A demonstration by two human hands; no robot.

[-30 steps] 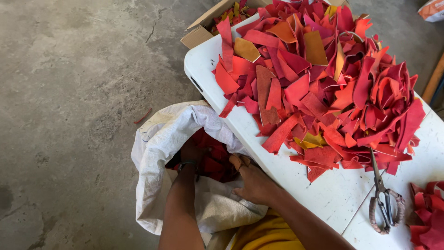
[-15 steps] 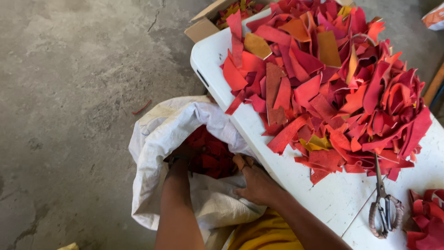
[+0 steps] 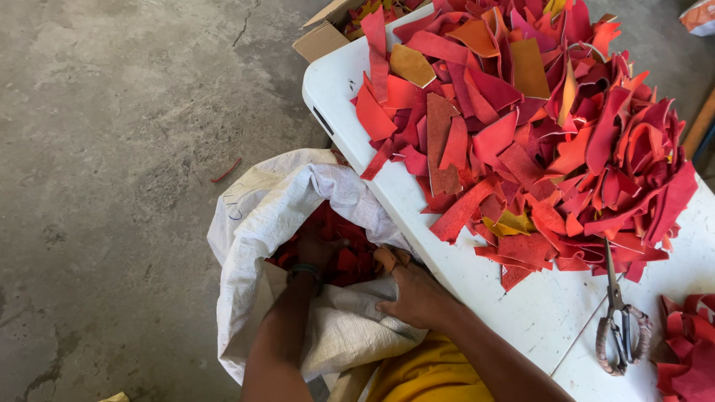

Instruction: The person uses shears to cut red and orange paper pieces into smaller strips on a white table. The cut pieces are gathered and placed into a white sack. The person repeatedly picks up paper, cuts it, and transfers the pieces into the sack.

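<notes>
A white woven sack stands open on the floor beside the white table, with red leather scraps inside it. My left hand reaches down into the sack among the scraps; its fingers are partly hidden. My right hand grips the sack's near rim, holding the mouth open against the table edge. A large heap of red, orange and tan leather scraps covers the table top.
Scissors with wrapped handles lie on the table at the right, next to a smaller pile of red scraps. A cardboard box sits at the table's far end. A stray red strip lies on the concrete floor.
My left hand has pushed a little deeper into the sack; my right hand keeps its grip on the rim. The view has shifted slightly.
</notes>
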